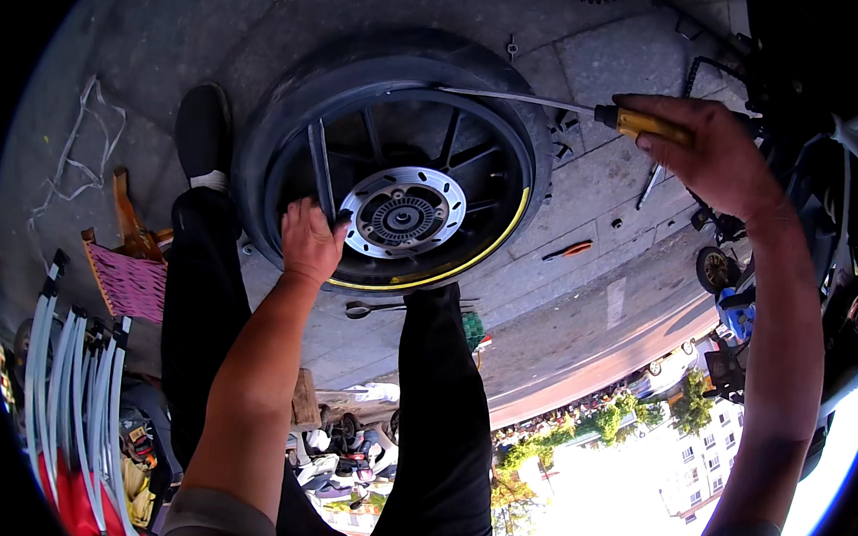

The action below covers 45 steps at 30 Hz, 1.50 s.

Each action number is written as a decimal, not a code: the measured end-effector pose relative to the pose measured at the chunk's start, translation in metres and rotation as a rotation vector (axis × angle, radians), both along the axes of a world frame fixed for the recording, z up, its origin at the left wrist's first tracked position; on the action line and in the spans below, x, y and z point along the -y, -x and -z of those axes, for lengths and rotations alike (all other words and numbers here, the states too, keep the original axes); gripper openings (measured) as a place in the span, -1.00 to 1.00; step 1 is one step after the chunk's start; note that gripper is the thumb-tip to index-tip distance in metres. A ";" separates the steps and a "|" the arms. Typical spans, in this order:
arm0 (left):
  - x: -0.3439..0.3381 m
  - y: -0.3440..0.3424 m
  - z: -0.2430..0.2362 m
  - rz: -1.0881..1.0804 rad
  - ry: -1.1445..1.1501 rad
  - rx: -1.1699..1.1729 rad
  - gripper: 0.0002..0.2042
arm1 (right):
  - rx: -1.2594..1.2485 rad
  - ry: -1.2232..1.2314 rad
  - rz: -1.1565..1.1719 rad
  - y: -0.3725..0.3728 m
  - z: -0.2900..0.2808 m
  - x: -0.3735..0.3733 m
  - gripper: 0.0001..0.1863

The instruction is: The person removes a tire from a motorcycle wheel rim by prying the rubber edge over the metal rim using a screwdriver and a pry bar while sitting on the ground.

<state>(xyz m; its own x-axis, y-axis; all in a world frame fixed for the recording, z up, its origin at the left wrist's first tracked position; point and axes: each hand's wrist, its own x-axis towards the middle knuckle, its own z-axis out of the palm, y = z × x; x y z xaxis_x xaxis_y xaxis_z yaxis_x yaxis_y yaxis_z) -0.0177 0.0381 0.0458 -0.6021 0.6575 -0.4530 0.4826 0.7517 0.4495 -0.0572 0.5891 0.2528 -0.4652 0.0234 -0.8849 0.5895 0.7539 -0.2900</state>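
Observation:
A motorcycle wheel lies flat on the ground before me, its black tyre (pixel 280 115) around a black rim with a yellow stripe (pixel 493 247). A slotted silver brake disc (pixel 441 186) sits at its hub. My left hand (pixel 309 242) is closed around the near end of a flat metal tyre lever (pixel 319 165), whose far end meets the rim's upper left edge. In my right hand (pixel 721 152), right of the wheel, is a long screwdriver (pixel 640 123) with a yellow handle. Its shaft points left, and its tip reaches the edge between tyre and rim.
An orange-handled tool (pixel 574 248) and a thin metal rod (pixel 650 186) lie on the paving at right. Another metal tool (pixel 373 309) is by my knee. At left are a small chair with a pink woven seat (pixel 130 279) and white cord (pixel 81 158). Dark vehicle parts crowd the right edge.

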 end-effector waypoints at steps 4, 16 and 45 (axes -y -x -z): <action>0.011 0.002 -0.006 0.004 0.046 -0.028 -0.41 | -0.036 -0.111 -0.102 0.106 0.049 -0.018 -0.61; 0.000 0.002 -0.007 -0.007 0.082 0.059 -0.44 | 0.054 -0.293 -0.314 0.071 -0.055 0.111 -0.52; -0.012 0.005 -0.009 0.044 0.121 0.046 -0.40 | 0.296 -0.075 0.045 0.101 -0.004 0.014 -0.57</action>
<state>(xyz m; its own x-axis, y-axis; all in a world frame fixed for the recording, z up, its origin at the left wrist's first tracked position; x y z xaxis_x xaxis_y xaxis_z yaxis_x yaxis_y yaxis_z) -0.0230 0.0504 0.0548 -0.5508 0.6218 -0.5568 0.4974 0.7802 0.3792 -0.1584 0.5754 0.2573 -0.1846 0.1084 -0.9768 0.6737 0.7376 -0.0455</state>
